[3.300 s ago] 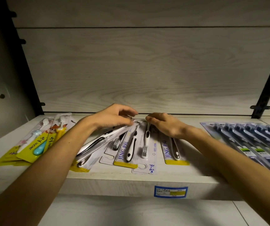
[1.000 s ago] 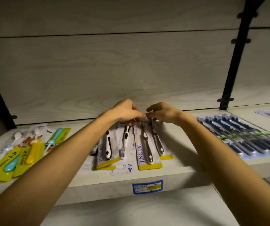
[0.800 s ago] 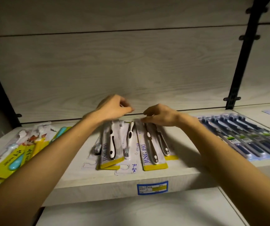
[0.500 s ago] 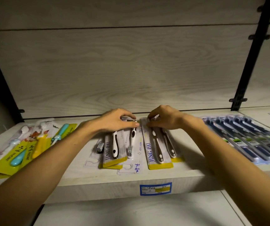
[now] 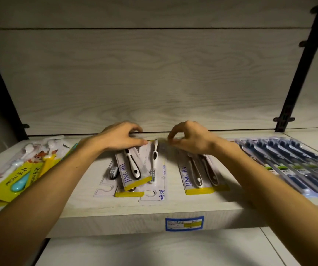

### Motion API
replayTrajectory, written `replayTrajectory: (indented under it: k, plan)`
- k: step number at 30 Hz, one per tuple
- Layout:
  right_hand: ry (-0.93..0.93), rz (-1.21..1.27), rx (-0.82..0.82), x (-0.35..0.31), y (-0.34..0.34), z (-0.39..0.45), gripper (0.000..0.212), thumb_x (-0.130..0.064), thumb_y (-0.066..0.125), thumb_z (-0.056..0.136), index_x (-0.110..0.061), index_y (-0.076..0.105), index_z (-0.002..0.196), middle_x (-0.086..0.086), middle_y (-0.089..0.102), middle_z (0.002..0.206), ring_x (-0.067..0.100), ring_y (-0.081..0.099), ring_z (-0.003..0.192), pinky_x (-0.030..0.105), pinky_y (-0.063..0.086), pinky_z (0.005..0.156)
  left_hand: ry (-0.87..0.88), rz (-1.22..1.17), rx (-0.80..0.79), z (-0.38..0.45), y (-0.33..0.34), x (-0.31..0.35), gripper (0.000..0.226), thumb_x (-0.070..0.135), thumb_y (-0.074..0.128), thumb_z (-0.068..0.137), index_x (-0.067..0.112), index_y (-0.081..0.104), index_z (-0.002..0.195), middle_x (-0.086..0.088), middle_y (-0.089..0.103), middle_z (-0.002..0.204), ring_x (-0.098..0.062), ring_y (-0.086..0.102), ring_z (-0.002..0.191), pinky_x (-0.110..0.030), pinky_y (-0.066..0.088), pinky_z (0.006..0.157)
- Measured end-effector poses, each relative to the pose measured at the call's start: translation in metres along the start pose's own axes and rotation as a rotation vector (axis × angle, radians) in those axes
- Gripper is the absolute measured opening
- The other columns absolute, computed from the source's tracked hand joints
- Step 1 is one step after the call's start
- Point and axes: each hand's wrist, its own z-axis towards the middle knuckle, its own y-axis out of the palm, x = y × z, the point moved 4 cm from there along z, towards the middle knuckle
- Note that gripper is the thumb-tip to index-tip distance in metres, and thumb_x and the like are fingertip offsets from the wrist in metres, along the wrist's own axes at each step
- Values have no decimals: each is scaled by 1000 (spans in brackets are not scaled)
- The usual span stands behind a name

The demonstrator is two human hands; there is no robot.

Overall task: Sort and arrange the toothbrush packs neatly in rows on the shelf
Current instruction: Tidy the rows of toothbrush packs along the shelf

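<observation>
Step in hand, as judged: the white-and-yellow "JING PAI" carded toothbrush packs at mid-shelf are being split into two stacks.

The left hand (image 5: 122, 138) lies on the far end of the left stack (image 5: 133, 170), fingers bent down onto the top cards; whether it pinches or only presses cannot be told. This stack is untidy: its packs are fanned at differing angles, some with hang-holes toward the front edge, and one pack (image 5: 159, 169) is turned head-forward.

The right hand (image 5: 189, 140) has curled fingers, thumb and forefinger nearly meeting over the far end of the right stack (image 5: 200, 174); whether card lies between them cannot be told. This stack, two dark-handled brushes showing, lies fairly square and stands apart from the left one, short of the front edge of the pale wood-grain shelf (image 5: 173, 210).

Next move, as judged: square up the left stack, turning the reversed pack to match.

No containers in view. The shelf alone carries the goods: yellow-carded children's toothbrush packs (image 5: 18, 175) toward the left end, loosely overlapped, and dark blue blister-packed toothbrushes (image 5: 292, 166) toward the right end, in an orderly overlapping row. A blue-and-yellow price label (image 5: 184, 224) is fixed to the front edge.
</observation>
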Motion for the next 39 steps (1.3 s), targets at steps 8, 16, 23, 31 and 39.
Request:
replayTrajectory:
  k: [8, 16, 23, 31, 39]
  plan:
    - [-150, -83, -44, -64, 10, -51, 58, -84, 46, 79, -32, 67, 94, -14, 67, 82, 7, 62, 73, 37, 55, 70, -104, -140, -147, -14, -12, -30, 83, 80, 70, 60, 24, 66, 121, 7, 68, 118, -14, 63, 107, -35, 49, 102]
    - [-209, -1, -49, -61, 17, -76, 67, -79, 47, 77, -27, 69, 112, -11, 64, 111, 10, 61, 97, 38, 54, 85, -40, -430, -54, -16, -4, -17, 43, 12, 75, 87, 3, 63, 128, -11, 68, 124, -23, 63, 117, -33, 45, 109]
    - [-189, 7, 55, -56, 13, -85, 53, -69, 55, 84, -27, 73, 111, -14, 67, 117, 7, 63, 102, 37, 55, 87, -91, -716, 191, -40, -20, -9, 43, -7, 71, 85, -4, 62, 126, -19, 72, 114, -27, 69, 108, -23, 56, 87]
    - [-112, 9, 138, -64, 18, -88, 57, -77, 54, 79, -31, 75, 106, -16, 69, 110, 4, 64, 92, 28, 54, 76, -56, -703, 311, -57, -14, -10, 34, -7, 78, 79, -6, 70, 112, -19, 74, 106, -33, 70, 104, -39, 53, 101]
    - [65, 342, 217, -41, -21, -84, 24, -45, 71, 80, -26, 77, 93, -13, 73, 99, 6, 71, 78, 40, 60, 76, 0, -666, 314, -43, -24, 2, 31, -4, 82, 76, 2, 74, 105, -12, 76, 101, -21, 72, 95, -32, 55, 96]
